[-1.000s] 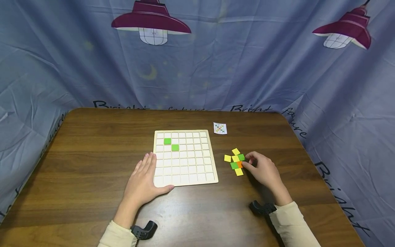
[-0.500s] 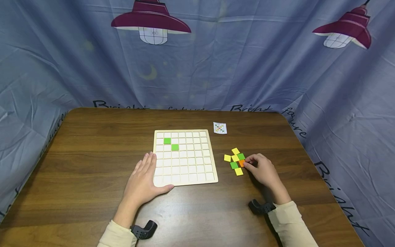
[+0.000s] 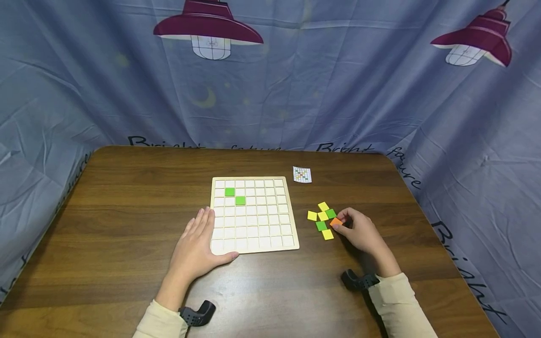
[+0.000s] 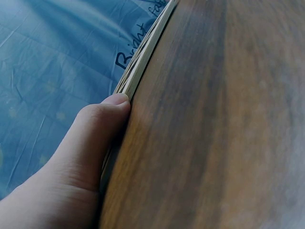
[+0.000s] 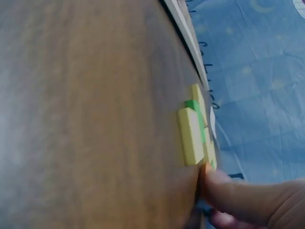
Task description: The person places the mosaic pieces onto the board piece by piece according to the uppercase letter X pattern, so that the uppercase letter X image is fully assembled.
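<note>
1. Pinches a flat orange square tile (image 3: 336, 222) between thumb and fingertips in the right-hand grip (image 3: 359, 231), at the right side of a loose cluster of yellow square tiles (image 3: 328, 234) and green square tiles (image 3: 321, 226).
2. Appears turned against the neighbouring tiles; cannot tell from here whether fully clear of the brown wood-grain desk (image 3: 127, 225).
3. Rests the left-hand grip (image 3: 196, 246), with fingers straight and clasping nothing, along the left edge of a square pale wooden board with white cells (image 3: 262, 219), with thumb at the near edge.
4. Could drop the orange tile through too light a pinch on so small a piece.
5. Could scatter the cluster by dragging the orange tile low across the adjoining pieces.
6. Could skew the board by pressing unevenly with the left-hand grip, perhaps unseating the pair of green board tiles (image 3: 240, 201).
7. Reads "Bright" in black script on the blue cloth curtain (image 3: 270, 103), at the back and on the right side; also in the left wrist view.
8. Shows another word nearby, perhaps "future", distorted by folds.
9. Shows no legible brand on the black wrist devices (image 3: 351, 280) or the small white card printed with a coloured grid (image 3: 302, 175).
</note>
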A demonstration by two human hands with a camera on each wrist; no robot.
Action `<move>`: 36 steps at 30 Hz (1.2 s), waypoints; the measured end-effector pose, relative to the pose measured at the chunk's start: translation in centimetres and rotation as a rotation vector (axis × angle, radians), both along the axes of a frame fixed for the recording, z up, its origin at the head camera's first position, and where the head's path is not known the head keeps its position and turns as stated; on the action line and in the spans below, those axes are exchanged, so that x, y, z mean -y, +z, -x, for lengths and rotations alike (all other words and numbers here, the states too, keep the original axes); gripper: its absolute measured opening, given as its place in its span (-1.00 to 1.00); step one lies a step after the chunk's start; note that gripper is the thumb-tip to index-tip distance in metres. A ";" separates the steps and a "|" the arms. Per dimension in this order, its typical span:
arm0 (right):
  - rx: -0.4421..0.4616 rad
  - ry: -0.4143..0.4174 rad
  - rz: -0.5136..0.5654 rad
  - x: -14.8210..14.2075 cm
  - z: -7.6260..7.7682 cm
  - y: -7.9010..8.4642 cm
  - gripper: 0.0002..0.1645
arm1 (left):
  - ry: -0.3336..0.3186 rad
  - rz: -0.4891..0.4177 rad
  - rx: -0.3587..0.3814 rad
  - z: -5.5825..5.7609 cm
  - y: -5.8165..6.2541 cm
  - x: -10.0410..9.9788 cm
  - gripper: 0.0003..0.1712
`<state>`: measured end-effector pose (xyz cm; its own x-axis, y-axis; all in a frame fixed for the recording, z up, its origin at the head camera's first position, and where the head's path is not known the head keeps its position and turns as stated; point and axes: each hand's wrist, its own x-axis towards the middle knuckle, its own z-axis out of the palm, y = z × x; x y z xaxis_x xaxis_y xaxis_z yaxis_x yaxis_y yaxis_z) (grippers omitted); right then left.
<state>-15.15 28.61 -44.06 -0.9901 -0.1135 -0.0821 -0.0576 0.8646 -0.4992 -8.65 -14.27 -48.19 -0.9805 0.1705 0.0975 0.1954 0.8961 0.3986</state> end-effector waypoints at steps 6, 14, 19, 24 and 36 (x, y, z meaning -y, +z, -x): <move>-0.019 -0.005 0.044 1.1 0.5 0.5 -0.75 | -0.001 -0.001 0.002 0.0 0.0 0.0 0.54; -0.057 0.060 0.153 6.2 1.7 0.6 -0.78 | -0.002 -0.001 0.005 0.0 0.0 0.0 0.53; -0.065 0.129 0.238 10.4 2.5 0.3 -0.81 | 0.003 -0.002 0.001 0.0 0.0 0.0 0.53; -0.050 0.181 0.282 14.3 3.0 -0.1 -0.83 | 0.005 -0.004 0.008 0.0 0.0 0.0 0.53; -0.140 0.283 0.223 20.2 3.6 -1.1 -0.86 | 0.004 0.009 0.011 0.0 0.1 0.0 0.51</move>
<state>-18.72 8.42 -45.13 -0.9170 -0.3839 0.1089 -0.3593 0.6756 -0.6439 -8.61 -14.24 -48.07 -0.9822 0.1673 0.0854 0.1875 0.9004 0.3927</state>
